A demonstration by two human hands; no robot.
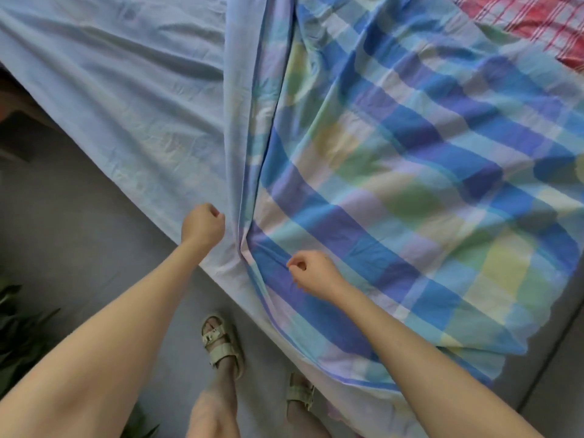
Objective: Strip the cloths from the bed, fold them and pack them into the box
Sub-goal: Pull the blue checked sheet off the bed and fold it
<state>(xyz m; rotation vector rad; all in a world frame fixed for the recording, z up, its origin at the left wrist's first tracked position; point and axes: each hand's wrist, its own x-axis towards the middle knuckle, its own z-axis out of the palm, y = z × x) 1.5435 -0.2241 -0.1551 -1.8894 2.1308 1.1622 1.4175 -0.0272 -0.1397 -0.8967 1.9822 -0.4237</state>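
Note:
A blue, green and yellow checked cloth (410,172) lies spread over the bed, its pale blue underside (126,99) turned up on the left half. A long ridge of gathered fabric runs down the middle toward me. My left hand (202,224) grips the pale blue side at the near end of that ridge. My right hand (311,273) pinches a fold of the checked side close by. Both hands sit near the bed's near edge. No box is in view.
A red and white striped cloth (534,23) lies at the far right of the bed. Grey floor (79,235) runs along the bed's left side, where my sandalled feet (222,343) stand. Green plant leaves (19,330) poke in at the lower left.

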